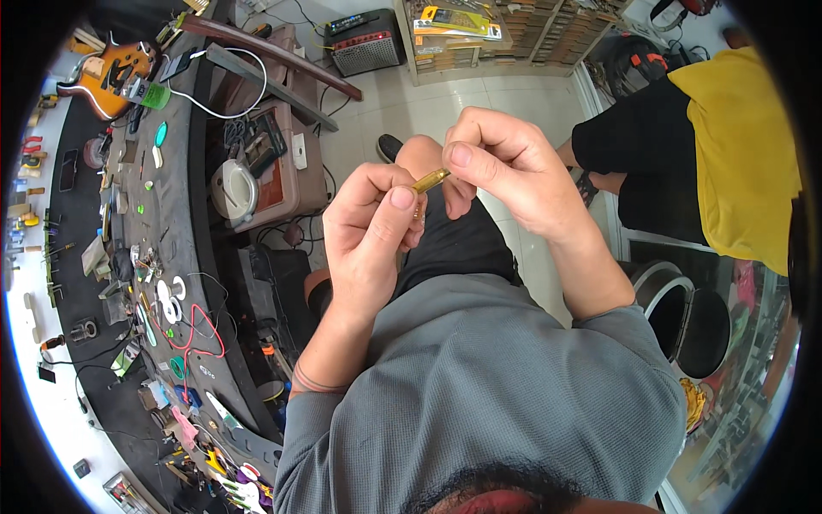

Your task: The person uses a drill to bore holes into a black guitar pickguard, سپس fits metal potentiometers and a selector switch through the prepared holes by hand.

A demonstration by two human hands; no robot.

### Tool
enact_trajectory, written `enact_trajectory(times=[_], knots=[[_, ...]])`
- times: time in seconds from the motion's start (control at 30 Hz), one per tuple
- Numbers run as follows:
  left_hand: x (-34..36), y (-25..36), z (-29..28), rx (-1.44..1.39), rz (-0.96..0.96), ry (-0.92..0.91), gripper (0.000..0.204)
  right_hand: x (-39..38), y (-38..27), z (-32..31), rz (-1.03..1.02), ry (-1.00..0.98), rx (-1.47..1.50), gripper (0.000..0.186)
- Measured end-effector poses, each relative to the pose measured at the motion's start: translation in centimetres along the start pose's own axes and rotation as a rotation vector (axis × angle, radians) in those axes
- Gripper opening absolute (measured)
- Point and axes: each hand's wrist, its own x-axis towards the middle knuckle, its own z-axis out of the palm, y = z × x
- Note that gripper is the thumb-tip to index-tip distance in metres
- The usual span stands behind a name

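"Fingers of the left hand (360, 227) were closed in a pinch, thumb against forefinger, around a small brass-coloured cylinder (430, 181), held tilted with its narrow end toward the right."

"And the right hand (514, 176)?"

"Thumb and fingers were curled close together at that narrow end. Whether they gripped the tip or merely met it could not be determined."

"Hazard noted?"

"A drop, in my judgement. The piece was slim and rounded; an uneven pull or twist from the right could have worked it out of the pinch."

"Landing where?"

"Possibly on the dark shorts (458, 248) beneath. On the left, the workbench (186, 197) was crowded with small parts, among which a stray piece could have been lost. Beyond, hard floor tiles (411, 111) invited a bounce toward the amplifier (366, 53) or drawer cabinet (548, 47)."
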Motion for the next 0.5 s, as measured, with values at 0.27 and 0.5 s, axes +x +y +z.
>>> enact_trajectory(times=[0.27,0.5], knots=[[2.7,-1.4,-0.1,0.123,-0.010,-0.039,0.016,0.7,0.2,-2.1,0.079,0.036,-0.055,0.021],[8.8,-8.4,-2.0,0.166,-0.255,-0.065,0.018,2.9,5.1,-9.7,0.275,0.189,-0.254,0.024]])
